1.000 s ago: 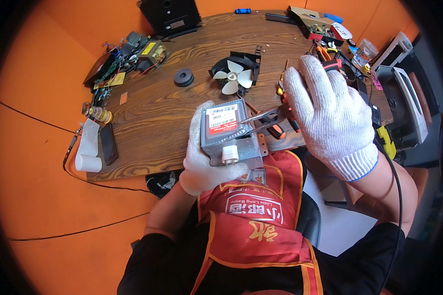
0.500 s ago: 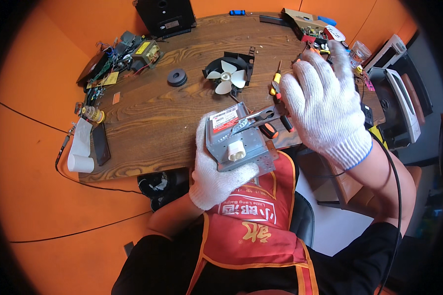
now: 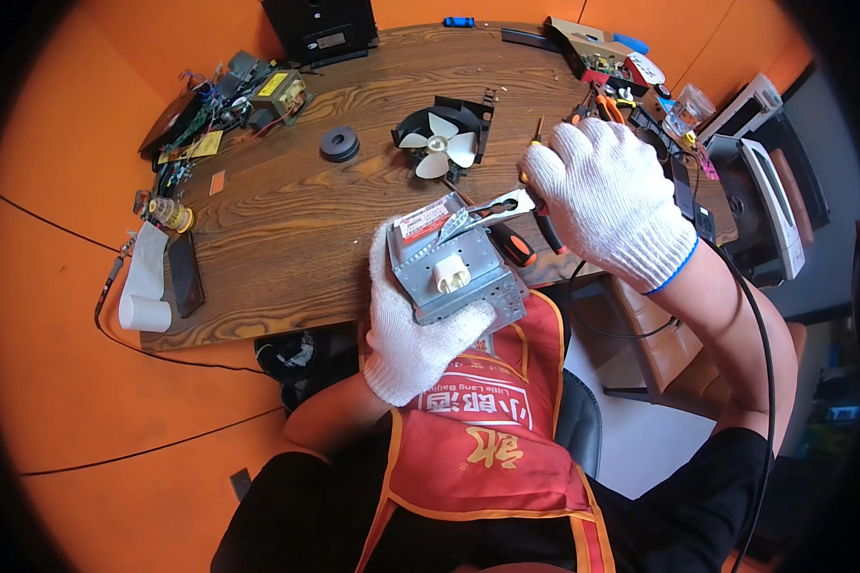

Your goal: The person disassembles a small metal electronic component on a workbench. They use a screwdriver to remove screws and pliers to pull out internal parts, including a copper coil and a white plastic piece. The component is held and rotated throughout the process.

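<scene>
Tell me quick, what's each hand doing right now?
Left hand: closed around the metal box component, holding it up.
Right hand: closed, gripping a tool at the component's top; which tool cannot be told.

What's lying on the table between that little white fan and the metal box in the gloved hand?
In the head view, between the white fan and the metal box lies bare wood of the table, crossed only by a screwdriver's thin shaft.

Two white knit gloves were worn; the left hand (image 3: 413, 325) was curled closed with its forearm bent upward from below; the right hand (image 3: 607, 201) was raised, fingers bent down, bare forearm angled from the right.
</scene>
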The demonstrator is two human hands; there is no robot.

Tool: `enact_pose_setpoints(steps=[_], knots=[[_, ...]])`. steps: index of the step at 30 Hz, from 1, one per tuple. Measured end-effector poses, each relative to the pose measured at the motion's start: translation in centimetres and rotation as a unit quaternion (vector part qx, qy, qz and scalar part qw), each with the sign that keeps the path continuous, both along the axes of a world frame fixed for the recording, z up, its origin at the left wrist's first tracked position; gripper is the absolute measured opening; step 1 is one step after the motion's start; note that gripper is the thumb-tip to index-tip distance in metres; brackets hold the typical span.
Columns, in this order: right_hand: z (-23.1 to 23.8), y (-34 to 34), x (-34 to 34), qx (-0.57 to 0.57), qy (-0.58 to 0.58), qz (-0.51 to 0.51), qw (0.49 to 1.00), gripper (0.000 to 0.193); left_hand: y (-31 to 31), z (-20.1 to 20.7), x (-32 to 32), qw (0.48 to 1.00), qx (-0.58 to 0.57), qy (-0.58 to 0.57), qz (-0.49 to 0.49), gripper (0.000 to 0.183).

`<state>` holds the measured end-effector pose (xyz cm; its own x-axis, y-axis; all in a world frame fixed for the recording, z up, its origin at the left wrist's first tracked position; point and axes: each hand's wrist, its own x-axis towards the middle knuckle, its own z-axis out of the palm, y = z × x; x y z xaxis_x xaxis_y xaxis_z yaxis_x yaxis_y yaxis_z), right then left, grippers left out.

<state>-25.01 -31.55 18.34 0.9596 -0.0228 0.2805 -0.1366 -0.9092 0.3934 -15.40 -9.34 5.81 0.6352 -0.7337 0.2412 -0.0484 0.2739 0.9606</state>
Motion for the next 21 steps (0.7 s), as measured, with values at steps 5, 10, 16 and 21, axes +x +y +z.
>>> enact_pose_setpoints(steps=[5, 10, 16, 21], knots=[[0.6, 0.2, -0.1, -0.003, 0.015, 0.013, 1.0, 0.025, 0.0, -0.2, 0.1, 0.999, -0.018, -0.039, 0.006, 0.118], [1.7, 0.1, -0.5, -0.004, 0.041, 0.006, 0.999, 0.026, -0.5, -0.5, 0.8, 0.997, -0.017, -0.077, -0.006, 0.124], [2.5, 0.3, -1.4, -0.011, 0.097, -0.016, 0.995, 0.022, -0.7, -1.2, 1.9, 0.981, -0.017, -0.195, 0.001, 0.132], [2.2, 0.5, -1.7, -0.012, 0.114, -0.021, 0.993, 0.022, -1.0, -2.3, 3.2, 0.967, -0.017, -0.254, 0.011, 0.137]])
